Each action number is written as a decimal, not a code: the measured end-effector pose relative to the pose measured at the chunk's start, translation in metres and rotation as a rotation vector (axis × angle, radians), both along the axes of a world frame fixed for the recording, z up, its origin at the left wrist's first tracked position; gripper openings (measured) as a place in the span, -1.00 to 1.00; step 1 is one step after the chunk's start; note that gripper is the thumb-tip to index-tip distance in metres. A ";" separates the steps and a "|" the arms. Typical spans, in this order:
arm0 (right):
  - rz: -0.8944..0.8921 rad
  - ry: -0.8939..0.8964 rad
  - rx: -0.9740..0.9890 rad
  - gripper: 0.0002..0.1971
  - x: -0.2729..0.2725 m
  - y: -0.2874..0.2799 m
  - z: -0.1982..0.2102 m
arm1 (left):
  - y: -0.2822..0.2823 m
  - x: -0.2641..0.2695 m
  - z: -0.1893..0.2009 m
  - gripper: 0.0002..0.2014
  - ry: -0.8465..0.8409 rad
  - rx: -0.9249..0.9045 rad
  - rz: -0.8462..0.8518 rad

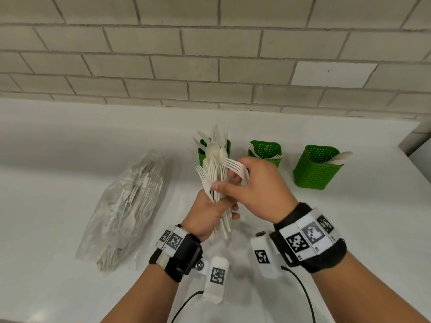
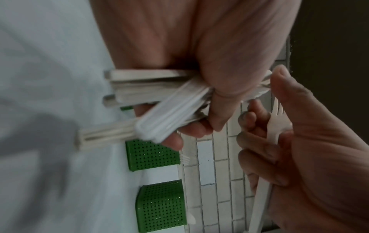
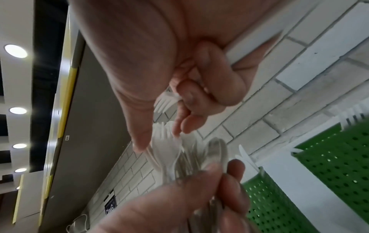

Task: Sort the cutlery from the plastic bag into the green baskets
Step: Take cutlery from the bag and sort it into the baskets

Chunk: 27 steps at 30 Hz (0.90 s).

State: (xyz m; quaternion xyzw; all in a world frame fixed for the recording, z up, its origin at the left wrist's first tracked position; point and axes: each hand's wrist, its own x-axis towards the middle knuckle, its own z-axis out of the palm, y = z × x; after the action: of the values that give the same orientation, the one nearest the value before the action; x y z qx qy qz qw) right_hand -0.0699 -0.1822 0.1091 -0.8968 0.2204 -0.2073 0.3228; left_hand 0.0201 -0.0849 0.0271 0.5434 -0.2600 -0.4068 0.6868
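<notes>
My left hand (image 1: 225, 207) grips a mixed bundle of white plastic cutlery (image 1: 215, 176) by the handles, heads up, above the counter. The handles (image 2: 159, 97) fan out past my palm in the left wrist view. My right hand (image 1: 233, 183) holds one white fork (image 1: 235, 167) under its curled fingers, and its thumb touches the bundle. The fork (image 3: 165, 100) shows at my fingers in the right wrist view. Three green baskets stand behind: the left one (image 1: 201, 156) partly hidden by the bundle, the middle one (image 1: 265, 151) with forks, the right one (image 1: 317, 170) with spoons.
The clear plastic bag (image 1: 130, 206) lies on the white counter (image 1: 70, 148) to the left, with several cutlery pieces inside. A brick wall (image 1: 210, 66) runs behind the baskets. The counter ends at the far right edge (image 1: 412, 145).
</notes>
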 end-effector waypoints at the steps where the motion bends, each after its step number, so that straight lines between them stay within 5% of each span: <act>1: -0.005 0.007 0.005 -0.57 0.001 -0.002 -0.002 | 0.000 0.001 -0.002 -0.72 -0.016 0.001 0.009; 6: 0.107 0.024 0.003 -0.62 0.003 -0.004 -0.012 | 0.000 0.003 -0.004 -0.65 -0.056 0.015 0.028; 9: 0.115 -0.116 0.195 -0.76 0.005 -0.010 -0.016 | 0.001 0.003 -0.001 -0.71 -0.031 0.000 0.039; 12: 0.012 -0.350 0.363 -0.87 0.007 -0.013 -0.017 | 0.001 0.002 -0.003 -0.74 -0.017 0.012 0.077; 16: -0.368 -0.720 0.529 -0.68 0.013 -0.023 -0.006 | -0.001 0.002 -0.007 -0.78 -0.037 0.066 0.176; 18: -0.379 -0.813 0.783 -0.68 0.011 -0.024 0.005 | -0.003 0.003 -0.008 -0.78 -0.093 0.107 0.258; 20: -0.225 -0.652 0.778 -0.67 0.006 -0.016 0.006 | -0.006 0.006 -0.009 -0.80 -0.146 0.133 0.330; 23: -0.023 -0.241 0.379 -0.72 0.004 0.002 -0.005 | -0.010 0.008 -0.007 -0.75 -0.322 0.111 0.367; 27: -0.056 -0.174 0.181 -0.73 0.012 0.008 -0.024 | -0.015 0.006 -0.006 -0.69 -0.465 0.043 0.353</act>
State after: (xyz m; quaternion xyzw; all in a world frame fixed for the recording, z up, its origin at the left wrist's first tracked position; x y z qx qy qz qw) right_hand -0.0578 -0.1739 0.0856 -0.8362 0.2345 -0.2724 0.4142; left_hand 0.0266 -0.0999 0.0214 0.6732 -0.3031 -0.1507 0.6575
